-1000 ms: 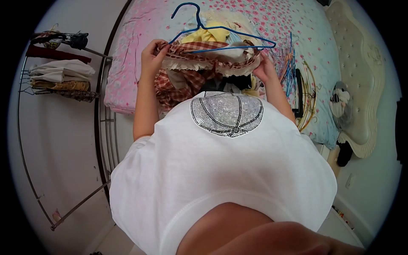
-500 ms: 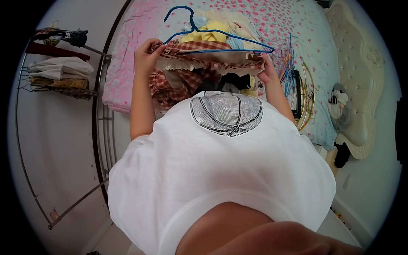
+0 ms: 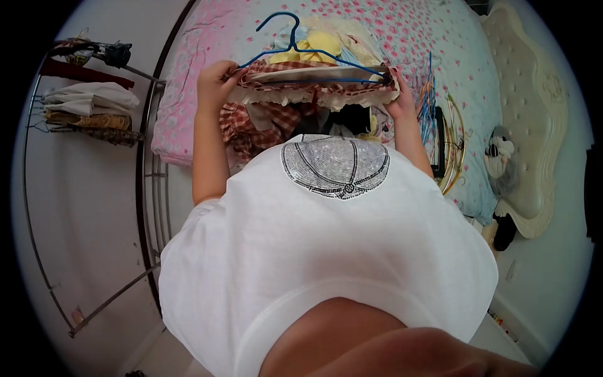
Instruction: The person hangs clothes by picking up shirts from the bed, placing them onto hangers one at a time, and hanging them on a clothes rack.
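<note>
A red-and-white checked garment with a ruffled edge (image 3: 286, 95) is stretched between my hands above the bed. My left hand (image 3: 217, 83) grips its left end, with fingers closed around the cloth near the hanger's tip. At the other end my right hand (image 3: 399, 97) pinches the ruffle. A blue hanger (image 3: 293, 45) lies with its bar and right tip inside the garment's opening, hook upward. More checked cloth (image 3: 276, 122) hangs below, partly hidden by my shirt.
Yellow clothing (image 3: 319, 48) and other clothes lie piled on the flowered bed (image 3: 188, 119). Loose hangers (image 3: 453, 147) lie at the right, near a plush toy (image 3: 500, 147) and the headboard (image 3: 524, 113). A metal rack (image 3: 47, 251) with clothes stands left.
The hanger has dropped lower, and its right tip now sits within the garment's opening. My right hand has shifted slightly right, and the garment is pulled wider; my left hand has moved a little left.
</note>
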{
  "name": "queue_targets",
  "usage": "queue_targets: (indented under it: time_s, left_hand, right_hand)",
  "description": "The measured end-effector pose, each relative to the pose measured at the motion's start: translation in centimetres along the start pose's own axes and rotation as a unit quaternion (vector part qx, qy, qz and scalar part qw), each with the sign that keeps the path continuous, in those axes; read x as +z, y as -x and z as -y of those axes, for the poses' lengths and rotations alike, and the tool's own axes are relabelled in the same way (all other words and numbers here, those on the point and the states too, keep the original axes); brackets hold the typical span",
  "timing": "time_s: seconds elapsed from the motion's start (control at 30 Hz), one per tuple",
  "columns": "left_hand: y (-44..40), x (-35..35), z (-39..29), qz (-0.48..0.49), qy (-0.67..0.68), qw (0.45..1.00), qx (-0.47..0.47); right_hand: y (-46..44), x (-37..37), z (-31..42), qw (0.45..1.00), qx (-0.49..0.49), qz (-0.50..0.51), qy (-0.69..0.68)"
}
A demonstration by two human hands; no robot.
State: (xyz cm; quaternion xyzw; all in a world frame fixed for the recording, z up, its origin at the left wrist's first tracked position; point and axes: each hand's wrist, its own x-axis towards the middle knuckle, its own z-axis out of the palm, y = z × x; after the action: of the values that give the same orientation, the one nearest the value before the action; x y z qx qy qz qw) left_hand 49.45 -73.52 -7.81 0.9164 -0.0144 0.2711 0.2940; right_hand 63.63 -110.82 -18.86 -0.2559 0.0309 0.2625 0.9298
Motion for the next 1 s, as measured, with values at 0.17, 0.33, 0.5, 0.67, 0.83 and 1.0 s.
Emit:
queue_targets:
  time_s: [0.17, 0.33, 0.5, 0.67, 0.83, 1.0]
  left_hand:
    - [-0.1, -0.2, -1.0, 0.000, -0.017, 1.000, 0.020]
    - [-0.6, 0.7, -2.3, 0.002, -0.046, 0.995, 0.089]
    - [0.5, 1.5, -2.5, 0.000, 0.004, 1.000, 0.030]
    - [1.2, 0.3, -1.1, 0.017, 0.029, 0.999, -0.016]
    - [1.4, -1.1, 1.5, 0.047, 0.053, 0.996, -0.051]
    - [1.4, -2.3, 4.6, 0.091, 0.085, 0.989, -0.082]
  right_hand:
    - [1.3, 0.4, 1.7, 0.987, -0.024, 0.014, 0.160]
    - [2.4, 3.2, 1.9, 0.929, -0.076, 0.008, 0.361]
    - [2.8, 4.8, 0.3, 0.785, -0.194, -0.073, 0.583]
    - [3.8, 8.2, -1.1, 0.632, -0.336, -0.002, 0.699]
    - [4.6, 11.1, -3.8, 0.586, -0.323, 0.121, 0.733]
    - [4.9, 11.5, -6.4, 0.586, -0.234, 0.093, 0.770]
